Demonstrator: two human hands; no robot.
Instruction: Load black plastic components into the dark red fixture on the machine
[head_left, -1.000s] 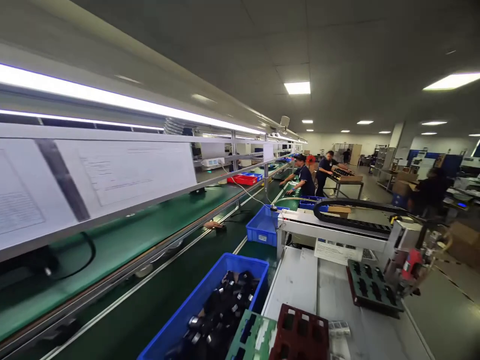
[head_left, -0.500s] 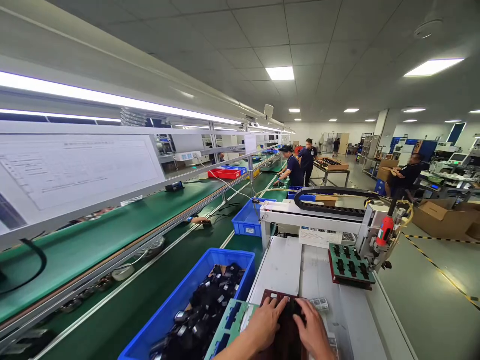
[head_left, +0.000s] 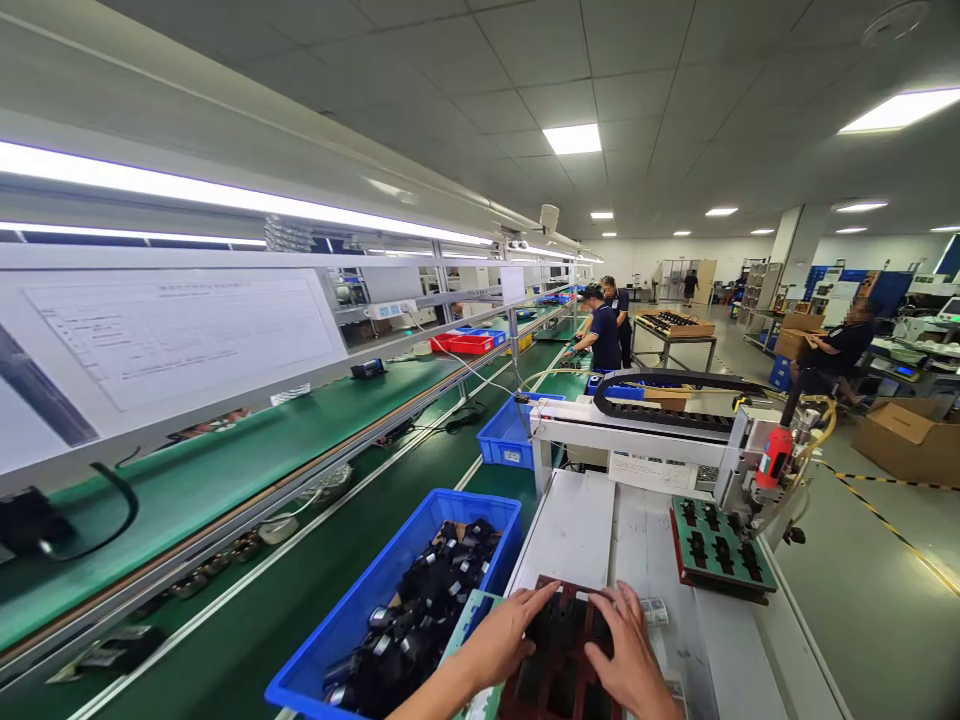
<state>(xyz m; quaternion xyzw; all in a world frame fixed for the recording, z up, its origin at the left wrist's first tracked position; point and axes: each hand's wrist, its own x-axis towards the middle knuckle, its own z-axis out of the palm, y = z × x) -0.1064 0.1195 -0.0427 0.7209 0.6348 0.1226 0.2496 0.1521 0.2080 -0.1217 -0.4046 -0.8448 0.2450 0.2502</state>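
Below me lies a dark red fixture [head_left: 577, 662] with cut-out slots, and black parts [head_left: 559, 622] sit at its far end. My left hand [head_left: 501, 638] reaches over its left side, fingers stretched toward the far edge and thumb bent inward. On the opposite side, my right hand [head_left: 631, 652] rests with its fingers spread, the thumb over the fixture. Neither hand visibly grips anything; the contact under the fingertips is partly hidden. A green plate [head_left: 474, 612] with slots lies left of the fixture, partly covered by my left forearm.
A blue bin [head_left: 356, 588] of black parts stands at left, another blue bin [head_left: 517, 450] beyond it. At right, a machine with a red screwdriver [head_left: 772, 460] stands over a green fixture [head_left: 720, 545] holding black parts. Co-workers [head_left: 606, 330] stand along the green conveyor [head_left: 255, 470].
My hands have moved apart toward the fixture's sides, showing more of its slots and black parts. The view has swung slightly left. A co-worker's hand on the conveyor is out of sight.
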